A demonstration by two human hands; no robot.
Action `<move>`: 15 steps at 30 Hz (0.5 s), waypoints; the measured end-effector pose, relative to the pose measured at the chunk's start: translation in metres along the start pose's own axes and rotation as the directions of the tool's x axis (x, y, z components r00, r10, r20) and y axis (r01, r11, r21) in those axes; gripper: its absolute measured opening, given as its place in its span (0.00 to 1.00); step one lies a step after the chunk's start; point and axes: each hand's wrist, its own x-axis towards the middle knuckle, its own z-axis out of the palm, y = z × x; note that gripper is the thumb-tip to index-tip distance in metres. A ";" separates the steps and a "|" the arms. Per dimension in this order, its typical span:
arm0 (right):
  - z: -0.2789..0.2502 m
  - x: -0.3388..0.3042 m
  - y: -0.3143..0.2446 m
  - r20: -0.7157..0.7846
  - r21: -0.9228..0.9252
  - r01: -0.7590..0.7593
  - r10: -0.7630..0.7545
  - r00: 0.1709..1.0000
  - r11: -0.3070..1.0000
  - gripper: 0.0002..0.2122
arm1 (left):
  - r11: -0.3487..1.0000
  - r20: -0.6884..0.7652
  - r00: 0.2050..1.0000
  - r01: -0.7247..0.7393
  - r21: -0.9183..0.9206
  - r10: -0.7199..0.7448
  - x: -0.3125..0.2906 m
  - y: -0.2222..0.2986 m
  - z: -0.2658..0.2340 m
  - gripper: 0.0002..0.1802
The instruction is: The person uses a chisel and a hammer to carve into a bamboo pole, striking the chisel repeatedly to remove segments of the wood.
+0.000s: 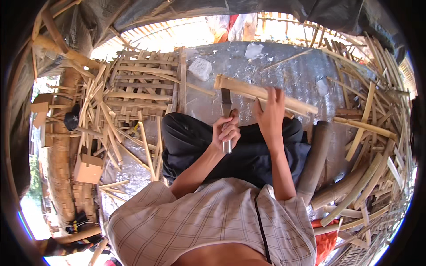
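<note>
Risk to fingers: the right hand (269,114) is laid on the long pale split bamboo piece (264,94) just beside the blade; a glancing stroke could be carried into it, in all likelihood.
Risk to legs: the bamboo piece is held just beyond the black-trousered lap (230,146), so a slipped blade could be driven toward it.
Risk of a skewed cut: the far ends of the piece are not seen to be braced, so it might be rolled off line.
Left hand (226,132): closed tight around the metal handle of the flat-bladed chopping knife (226,116), blade pointing away, its tip meeting the bamboo.
Right hand: fingers spread and pressed flat over the bamboo.
Forearms: 2, brought in from below, converging.
Surroundings: loose bamboo slats (133,102) to the left of the left hand, a dark bamboo tube (316,155) to the right of the right hand.
</note>
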 end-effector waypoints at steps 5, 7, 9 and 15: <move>0.044 -0.086 0.004 0.534 0.658 -0.546 0.190 0.824 0.519 0.19 | 0.904 0.014 0.996 -0.087 0.419 0.089 0.018 0.003 -0.027 0.05; 0.067 -0.100 -0.011 0.629 0.632 -0.636 0.186 0.755 0.442 0.22 | 0.966 -0.019 1.000 0.022 0.256 -0.018 0.016 0.049 -0.057 0.06; 0.082 -0.095 -0.007 0.666 0.582 -0.620 0.129 0.735 0.527 0.24 | 0.900 -0.077 0.996 0.069 0.430 -0.040 0.015 0.061 -0.052 0.08; 0.122 -0.060 0.025 0.950 0.311 -0.943 0.001 0.314 0.116 0.31 | 0.324 -0.436 0.891 0.380 0.867 0.122 0.013 0.111 -0.020 0.16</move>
